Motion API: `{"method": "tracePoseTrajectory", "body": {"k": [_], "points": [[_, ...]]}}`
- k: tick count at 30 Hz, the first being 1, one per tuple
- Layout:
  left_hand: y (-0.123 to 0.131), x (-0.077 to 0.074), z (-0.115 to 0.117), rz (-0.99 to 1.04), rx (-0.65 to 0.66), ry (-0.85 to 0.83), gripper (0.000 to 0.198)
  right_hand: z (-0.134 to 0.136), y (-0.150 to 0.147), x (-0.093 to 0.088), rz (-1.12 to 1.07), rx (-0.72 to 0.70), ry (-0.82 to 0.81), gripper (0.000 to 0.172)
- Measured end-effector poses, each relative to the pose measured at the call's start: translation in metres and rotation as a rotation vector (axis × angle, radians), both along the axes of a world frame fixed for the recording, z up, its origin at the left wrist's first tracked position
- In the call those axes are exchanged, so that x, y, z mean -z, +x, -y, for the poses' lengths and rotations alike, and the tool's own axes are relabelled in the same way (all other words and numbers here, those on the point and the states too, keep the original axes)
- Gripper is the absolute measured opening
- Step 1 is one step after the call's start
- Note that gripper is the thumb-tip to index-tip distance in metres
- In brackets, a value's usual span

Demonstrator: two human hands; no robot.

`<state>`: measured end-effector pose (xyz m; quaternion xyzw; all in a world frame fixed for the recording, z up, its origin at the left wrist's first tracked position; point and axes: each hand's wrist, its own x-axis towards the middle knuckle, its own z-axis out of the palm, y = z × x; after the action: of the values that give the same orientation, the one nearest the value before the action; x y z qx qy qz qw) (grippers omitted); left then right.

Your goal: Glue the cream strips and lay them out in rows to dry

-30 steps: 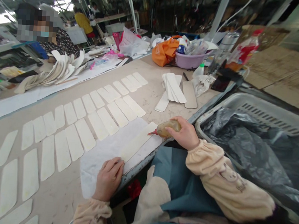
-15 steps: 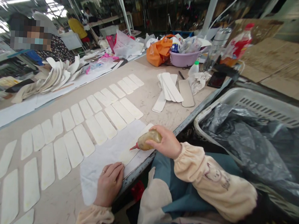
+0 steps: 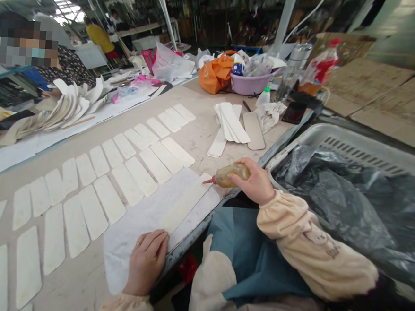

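Observation:
My right hand [image 3: 257, 180] is wrapped round a yellowish squeeze bottle [image 3: 231, 174], held on its side. Its red nozzle points left and meets or hovers just over the far end of a long off-white strip [image 3: 186, 202] with rounded ends; I cannot tell whether it touches. Palm down, my left hand [image 3: 147, 261] lies with its fingers stretched at the strip's near end. Under the strip is a white sheet [image 3: 123, 244] at the table's edge. Similar off-white pieces [image 3: 140, 181] lie in two rows to the left.
A loose stack of strips [image 3: 231, 124] lies farther back, near a purple basin [image 3: 251, 83] and an orange bag [image 3: 215, 75]. To my right stands a white plastic basket [image 3: 297, 133] lined with dark plastic. Across the table, a person sits behind piled curved pieces [image 3: 67, 105].
My right hand has moved the bottle away along the strip, from its middle to the far end. My left hand stays at the near end. The view has shifted slightly.

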<state>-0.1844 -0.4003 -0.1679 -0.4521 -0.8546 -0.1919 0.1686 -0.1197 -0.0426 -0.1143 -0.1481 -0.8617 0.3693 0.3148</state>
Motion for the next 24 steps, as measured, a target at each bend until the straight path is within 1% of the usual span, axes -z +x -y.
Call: {"method": "tracePoseTrajectory", "body": {"k": [4,6,9,14,16,20,24], "points": [[0.000,0.000,-0.002,0.000,-0.002,0.011,0.012,0.015,0.002,-0.003,0.031,-0.167,-0.052,0.035],[0.000,-0.001,-0.003,0.000,-0.003,0.015,0.012,0.021,0.001,0.000,0.059,-0.199,-0.055,0.035],[0.000,-0.002,-0.003,-0.001,-0.003,0.014,0.011,0.018,0.000,0.004,0.074,-0.153,-0.052,0.034],[-0.001,-0.001,-0.001,0.020,-0.008,0.019,0.012,-0.009,0.004,0.002,0.064,0.011,-0.004,0.034],[-0.001,0.001,0.000,0.026,-0.015,0.022,0.013,-0.015,0.004,0.000,0.036,0.060,0.002,0.034],[-0.003,0.003,-0.001,0.007,0.000,0.025,0.013,-0.016,-0.006,0.001,-0.027,0.088,-0.014,0.035],[-0.004,0.003,-0.001,-0.012,0.026,0.015,0.013,-0.013,-0.018,0.008,-0.012,0.078,-0.008,0.036]]}}
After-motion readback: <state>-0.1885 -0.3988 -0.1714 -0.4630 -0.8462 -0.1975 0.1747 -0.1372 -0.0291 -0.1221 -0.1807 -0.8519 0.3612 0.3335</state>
